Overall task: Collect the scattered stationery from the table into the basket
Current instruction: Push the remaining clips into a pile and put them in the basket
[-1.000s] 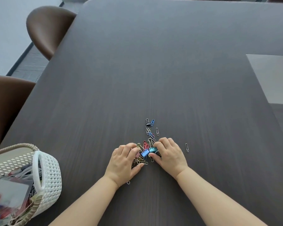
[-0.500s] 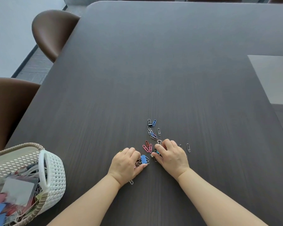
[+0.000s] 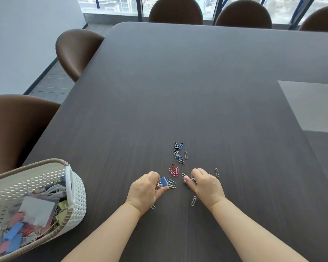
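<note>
The clips [image 3: 179, 157] lay in a loose string on the dark table [image 3: 197, 82], its long axis running from the hands straight away toward the far edge. At the far end a black binder clip [image 3: 176, 145] sat just beside a blue paper clip [image 3: 181, 145]; nearer, three pink clips [image 3: 173, 170] fanned out between the two hands. One silver clip [image 3: 193, 200] lay tilted by the right wrist, another [image 3: 217, 172] stood apart to the right.

The basket [image 3: 75, 197] stood well apart at the near left corner (already holding cards, cable and coloured bits), with brown chairs [image 3: 74, 52] along the left and far edges. Nothing lay between the hands and it.

The left hand [image 3: 147, 191] was curled nearly closed around a blue binder clip [image 3: 163, 181] and a bunch of paper clips. The right hand [image 3: 204, 183] was curled too, fingertips pinching small clips against the table; exactly which, I could not tell.
</note>
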